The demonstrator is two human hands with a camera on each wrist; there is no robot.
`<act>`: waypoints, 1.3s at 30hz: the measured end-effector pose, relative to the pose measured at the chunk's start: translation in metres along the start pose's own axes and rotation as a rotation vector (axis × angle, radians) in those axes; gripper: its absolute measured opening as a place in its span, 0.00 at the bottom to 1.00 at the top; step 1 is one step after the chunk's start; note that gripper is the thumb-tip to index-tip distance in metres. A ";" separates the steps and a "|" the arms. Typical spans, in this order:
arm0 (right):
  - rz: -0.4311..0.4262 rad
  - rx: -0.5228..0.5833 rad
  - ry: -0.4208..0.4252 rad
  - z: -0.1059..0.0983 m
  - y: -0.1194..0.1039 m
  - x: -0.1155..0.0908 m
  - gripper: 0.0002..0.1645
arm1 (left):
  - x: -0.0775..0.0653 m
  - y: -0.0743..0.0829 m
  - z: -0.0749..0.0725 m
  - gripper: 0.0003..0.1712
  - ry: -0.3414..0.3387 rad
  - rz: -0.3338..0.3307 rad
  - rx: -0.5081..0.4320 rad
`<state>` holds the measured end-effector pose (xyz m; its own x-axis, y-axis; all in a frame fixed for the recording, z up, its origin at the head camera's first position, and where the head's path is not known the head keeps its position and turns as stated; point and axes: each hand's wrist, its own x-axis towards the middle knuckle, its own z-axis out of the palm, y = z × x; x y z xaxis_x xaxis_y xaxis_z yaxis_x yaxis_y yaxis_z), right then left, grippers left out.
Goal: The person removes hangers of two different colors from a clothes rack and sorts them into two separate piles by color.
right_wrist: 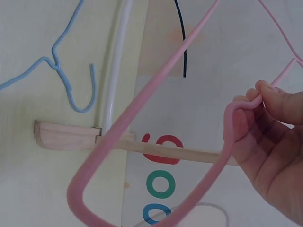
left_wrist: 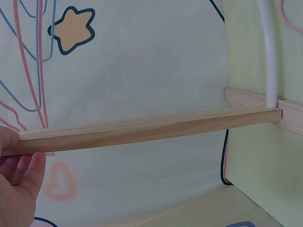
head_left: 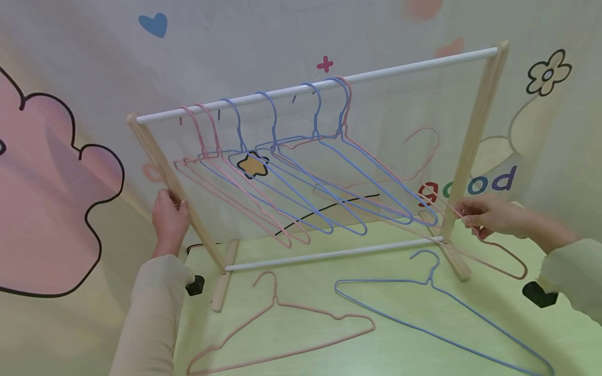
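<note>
My left hand (head_left: 170, 222) grips the left wooden post (head_left: 202, 233) of a small clothes rack, thumb and fingers around it. Off the rack's right side, my right hand (head_left: 498, 215) pinches a pink hanger (right_wrist: 139, 101) by its shoulder wire; its hook points up and left, apart from the rail. From the white top rail (head_left: 423, 65) hang pink hangers at both ends of the group and several blue hangers (head_left: 274, 122) between. Another pink hanger (head_left: 305, 309) lies flat on the table at front, left of a blue hanger (head_left: 418, 329).
The rack's right post (head_left: 479, 120) stands beside my right hand. A white lower bar (head_left: 334, 255) joins the wooden feet (head_left: 456, 261) on the pale green table. Black corner pieces (head_left: 540, 294) show at the table's sides. A printed curtain hangs behind.
</note>
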<state>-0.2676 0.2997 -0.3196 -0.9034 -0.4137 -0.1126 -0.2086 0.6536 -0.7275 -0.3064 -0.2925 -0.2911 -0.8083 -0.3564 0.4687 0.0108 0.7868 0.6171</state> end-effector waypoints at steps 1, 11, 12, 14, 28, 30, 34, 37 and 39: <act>-0.007 0.014 -0.012 0.003 0.001 0.002 0.07 | 0.000 0.000 0.000 0.13 -0.001 -0.001 0.001; -0.003 0.114 -0.150 0.036 0.014 0.019 0.06 | 0.001 0.000 0.002 0.12 0.010 0.012 -0.012; -0.004 0.124 -0.164 0.039 0.015 0.021 0.05 | 0.001 0.001 0.002 0.12 0.010 0.013 -0.011; -0.019 0.138 -0.193 0.044 0.016 0.023 0.04 | 0.001 0.002 0.002 0.12 0.009 0.012 -0.013; -0.088 0.197 -0.327 0.085 0.007 0.041 0.06 | 0.003 0.001 0.001 0.12 0.024 0.014 -0.022; -0.083 0.192 -0.340 0.091 0.002 0.044 0.06 | 0.002 0.001 0.001 0.12 0.026 0.014 -0.024; -0.075 0.188 -0.373 0.105 -0.007 0.051 0.05 | 0.001 0.000 0.000 0.13 0.021 0.011 -0.023; -0.078 0.187 -0.392 0.116 -0.014 0.056 0.05 | 0.001 0.000 0.000 0.13 0.014 0.009 -0.017; -0.077 0.182 -0.400 0.123 -0.018 0.059 0.05 | 0.001 -0.001 0.001 0.12 0.018 0.011 -0.019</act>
<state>-0.2715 0.1859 -0.3964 -0.6645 -0.6929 -0.2798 -0.1682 0.5036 -0.8474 -0.3078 -0.2931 -0.2913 -0.7973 -0.3572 0.4866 0.0305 0.7813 0.6235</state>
